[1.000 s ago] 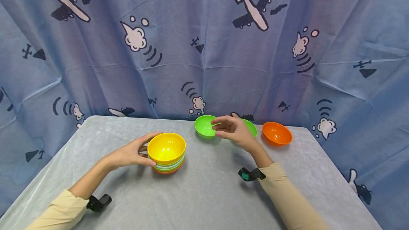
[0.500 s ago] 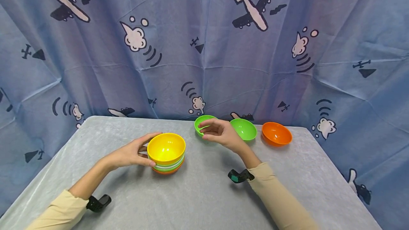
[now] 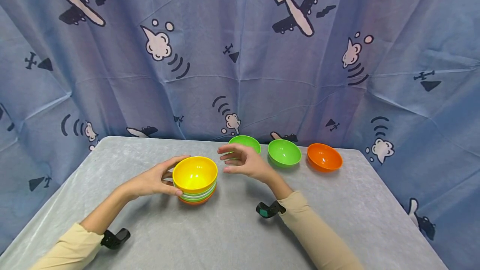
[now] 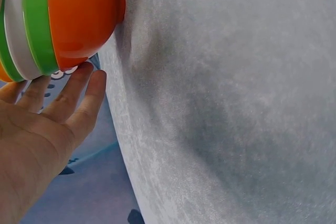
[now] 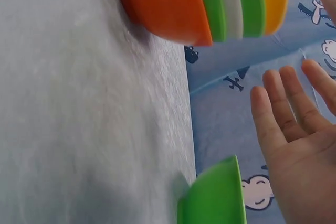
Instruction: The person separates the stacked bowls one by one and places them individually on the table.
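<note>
"On the grey cloth (image 3: 225,232) covering the table, what does the head view give us?"

"The left hand (image 3: 153,178) curls thumb and fingers round the side of a stack of bowls (image 3: 198,195), smooth-walled and glossy, topped by a yellow bowl (image 3: 195,172) that catches the light. Just right of it, the right hand (image 3: 245,161) hovers apart, thumb well away from its softly bent fingers."

"And further back?"

"One green bowl (image 3: 248,141), partly behind the right hand, a second green bowl (image 3: 284,153) and an orange bowl (image 3: 324,157), all shiny and round, in a row before a creased blue curtain (image 3: 202,45) printed with aeroplanes."

"From the left wrist?"

"The stack side-on: an orange bottom bowl (image 4: 86,14) with a deep curved wall, then green, white and green bands. The left fingers lie along its side; I can't make out the thumb clearly. The cloth has a fine, mottled grain."

"The right wrist?"

"The same stack, clear of the right hand, whose fingers are spread with gaps between them. Below, a green bowl shows its flared profile; I can't tell which of the two."
</note>
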`<state>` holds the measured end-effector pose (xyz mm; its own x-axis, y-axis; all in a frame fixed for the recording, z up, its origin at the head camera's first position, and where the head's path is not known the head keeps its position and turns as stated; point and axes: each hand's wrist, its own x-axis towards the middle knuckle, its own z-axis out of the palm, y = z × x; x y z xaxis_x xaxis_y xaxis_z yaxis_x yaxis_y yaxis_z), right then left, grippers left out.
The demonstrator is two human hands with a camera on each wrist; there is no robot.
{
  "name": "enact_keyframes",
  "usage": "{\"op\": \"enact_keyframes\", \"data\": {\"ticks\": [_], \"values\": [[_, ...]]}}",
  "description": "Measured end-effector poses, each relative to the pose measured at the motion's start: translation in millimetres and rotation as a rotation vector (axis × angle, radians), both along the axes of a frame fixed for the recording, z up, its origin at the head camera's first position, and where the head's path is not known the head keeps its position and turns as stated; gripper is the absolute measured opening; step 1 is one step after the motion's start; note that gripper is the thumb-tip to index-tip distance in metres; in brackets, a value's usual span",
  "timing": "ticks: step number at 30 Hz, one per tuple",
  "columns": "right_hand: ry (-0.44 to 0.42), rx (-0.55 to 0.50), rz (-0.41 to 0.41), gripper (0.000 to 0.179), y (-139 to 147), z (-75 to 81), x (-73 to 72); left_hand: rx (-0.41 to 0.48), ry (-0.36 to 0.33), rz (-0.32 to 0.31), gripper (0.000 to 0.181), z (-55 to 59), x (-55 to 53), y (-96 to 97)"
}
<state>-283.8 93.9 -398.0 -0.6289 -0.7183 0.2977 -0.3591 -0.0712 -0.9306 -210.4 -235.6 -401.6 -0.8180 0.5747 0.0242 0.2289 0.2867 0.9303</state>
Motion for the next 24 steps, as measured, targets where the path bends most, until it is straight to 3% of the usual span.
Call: {"op": "enact_keyframes", "data": {"ticks": [16, 24], "values": [[-0.043, 0.048, 0.087, 0.090, -25.6, -9.4, 2.3, -0.015, 0.001, 0.004, 0.096, 1.3, 0.9, -0.6], [-0.002, 0.105, 0.158, 0.106, -38.2, -17.7, 3.1, -0.008, 0.008, -0.008, 0.095, 1.1, 0.7, -0.6]]}}
